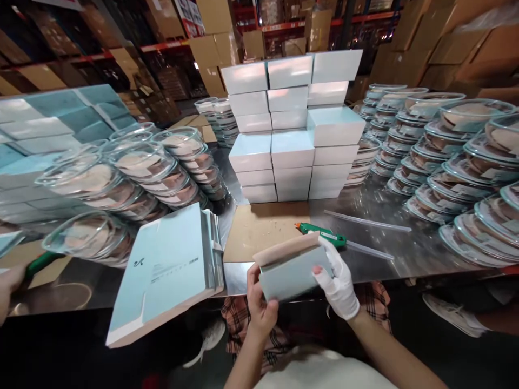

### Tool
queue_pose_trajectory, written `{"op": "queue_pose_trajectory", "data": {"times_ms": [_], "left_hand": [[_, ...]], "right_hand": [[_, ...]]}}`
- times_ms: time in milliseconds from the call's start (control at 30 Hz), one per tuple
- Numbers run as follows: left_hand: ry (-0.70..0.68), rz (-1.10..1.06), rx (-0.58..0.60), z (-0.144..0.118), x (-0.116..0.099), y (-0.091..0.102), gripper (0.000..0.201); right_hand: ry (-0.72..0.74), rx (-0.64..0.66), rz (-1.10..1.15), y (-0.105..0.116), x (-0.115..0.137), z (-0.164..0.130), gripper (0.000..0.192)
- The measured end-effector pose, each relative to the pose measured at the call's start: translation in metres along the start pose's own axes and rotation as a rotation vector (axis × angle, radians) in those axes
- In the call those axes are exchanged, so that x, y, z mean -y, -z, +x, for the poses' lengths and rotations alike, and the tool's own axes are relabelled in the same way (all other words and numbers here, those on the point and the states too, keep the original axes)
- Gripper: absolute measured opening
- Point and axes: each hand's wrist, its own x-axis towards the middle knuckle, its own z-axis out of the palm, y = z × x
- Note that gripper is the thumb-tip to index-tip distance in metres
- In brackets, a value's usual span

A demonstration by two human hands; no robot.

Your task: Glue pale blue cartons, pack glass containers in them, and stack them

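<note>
Gripping box [292,272] between left hand [260,308], right hand [338,281] fingers.

Single head-mounted cam, worn by person at table [405,254] edge. Faces fwd and down across the metal tabletop; near field close to the person's forearms, far field reaches warehouse shelving [121,51]. No 2nd view, so no shared area.

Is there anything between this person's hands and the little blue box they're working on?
No. Both hands are already on the box: the left hand grips its lower left edge and the gloved right hand holds its right side. The green glue gun lies on the metal table just behind, clear of them.
</note>
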Motion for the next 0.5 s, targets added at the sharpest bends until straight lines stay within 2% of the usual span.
{"op": "queue_pose_trajectory", "data": {"times_ms": [133,200,300,367,433,500], "left_hand": [[0.021,-0.038,-0.081,0.002,-0.008,-0.002,0.072],[0.042,0.012,-0.045,0.003,-0.008,0.004,0.076],[0.026,0.150,0.028,0.006,-0.005,0.020,0.069],[-0.032,0.202,0.066,0.007,-0.001,0.027,0.064],[-0.106,0.226,0.087,0.005,0.005,0.028,0.059],[-0.148,0.232,0.096,0.003,0.010,0.023,0.053]], "right_hand": [[-0.005,-0.179,0.063,-0.018,0.005,0.006,0.050],[0.000,-0.164,0.062,-0.017,0.000,0.005,0.053],[-0.045,-0.095,-0.024,0.007,-0.007,0.004,0.044],[-0.145,-0.093,-0.271,0.030,-0.010,0.005,0.036],[-0.350,-0.077,-0.636,0.048,-0.013,0.007,0.041],[-0.577,-0.006,-0.886,0.055,-0.018,0.011,0.042]]}}
